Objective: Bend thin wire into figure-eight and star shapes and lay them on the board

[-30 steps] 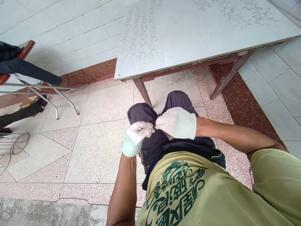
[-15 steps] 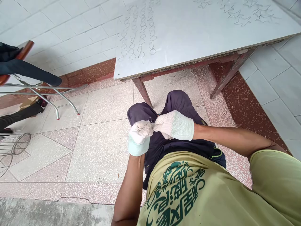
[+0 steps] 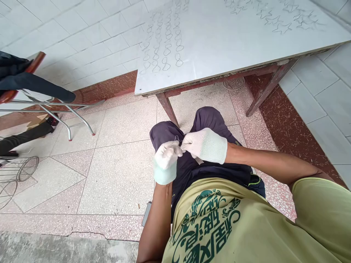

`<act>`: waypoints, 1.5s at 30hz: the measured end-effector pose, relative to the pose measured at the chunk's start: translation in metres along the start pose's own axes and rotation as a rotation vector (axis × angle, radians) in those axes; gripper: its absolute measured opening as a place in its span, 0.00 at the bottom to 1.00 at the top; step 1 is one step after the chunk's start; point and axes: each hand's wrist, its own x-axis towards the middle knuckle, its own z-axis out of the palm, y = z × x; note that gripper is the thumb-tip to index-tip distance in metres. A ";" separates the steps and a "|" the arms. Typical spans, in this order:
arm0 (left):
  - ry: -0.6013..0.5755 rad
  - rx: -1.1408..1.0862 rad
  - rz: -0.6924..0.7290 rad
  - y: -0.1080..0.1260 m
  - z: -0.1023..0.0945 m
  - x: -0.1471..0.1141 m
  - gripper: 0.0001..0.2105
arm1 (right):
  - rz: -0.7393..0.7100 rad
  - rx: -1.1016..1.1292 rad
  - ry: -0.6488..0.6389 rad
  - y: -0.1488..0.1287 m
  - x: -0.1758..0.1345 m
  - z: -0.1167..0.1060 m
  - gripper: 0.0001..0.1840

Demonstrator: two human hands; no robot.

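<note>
A thin piece of wire [image 3: 176, 138] with a narrow bent loop sticks up between my two hands, just above my knees. My left hand [image 3: 166, 156], in a white knit glove with a pale green cuff, pinches the wire from the left. My right hand [image 3: 197, 144], gloved the same way, is closed on it from the right, its fingertips almost touching the left ones. The gloves hide most of the wire. On the white tabletop [image 3: 219, 44] in front of me lie rows of looped wire shapes [image 3: 166, 51] and several star-shaped wires [image 3: 282, 27].
At the left, another person's leg [image 3: 38, 86] shows beside a metal-legged chair [image 3: 68, 117]. A wire basket [image 3: 24, 170] stands on the tiled floor [image 3: 117, 175]. A flat grey object [image 3: 147, 213] shows beside my left forearm. A wire coil [image 3: 233, 83] lies beneath the table.
My left hand has shifted slightly right and turned, and its fingers sit a little differently on the wire. The right hand has barely moved. The view has shifted slightly.
</note>
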 end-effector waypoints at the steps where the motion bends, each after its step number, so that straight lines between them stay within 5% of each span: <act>1: 0.013 0.049 -0.021 0.002 0.000 -0.004 0.22 | -0.018 -0.046 0.023 0.001 0.000 -0.002 0.10; 5: 0.174 0.301 -0.157 0.011 0.011 -0.020 0.21 | -0.103 -0.192 0.066 0.009 -0.001 -0.004 0.13; 11: 0.401 0.406 -0.118 0.017 0.025 -0.028 0.16 | -0.141 -0.282 0.042 0.018 -0.002 -0.001 0.13; 16: 0.388 0.299 -0.128 0.014 0.018 -0.021 0.14 | 0.181 0.030 0.239 0.014 0.002 -0.019 0.18; 21: 0.389 0.335 -0.163 0.019 0.020 -0.020 0.15 | 0.134 0.375 0.075 0.015 0.014 -0.016 0.10; 27: 0.421 0.451 -0.222 0.033 0.024 -0.019 0.14 | 0.138 0.627 0.078 0.013 0.017 -0.008 0.09; 39: 0.495 0.505 -0.094 0.033 0.031 -0.014 0.11 | 0.030 0.309 0.110 0.013 0.020 -0.016 0.11; 43: 0.546 0.512 -0.105 0.033 0.038 -0.017 0.12 | -0.076 -0.118 0.374 0.007 0.003 -0.028 0.16; 45: 0.547 0.508 -0.089 0.035 0.041 -0.018 0.12 | -0.248 -0.372 0.310 0.003 -0.009 -0.031 0.19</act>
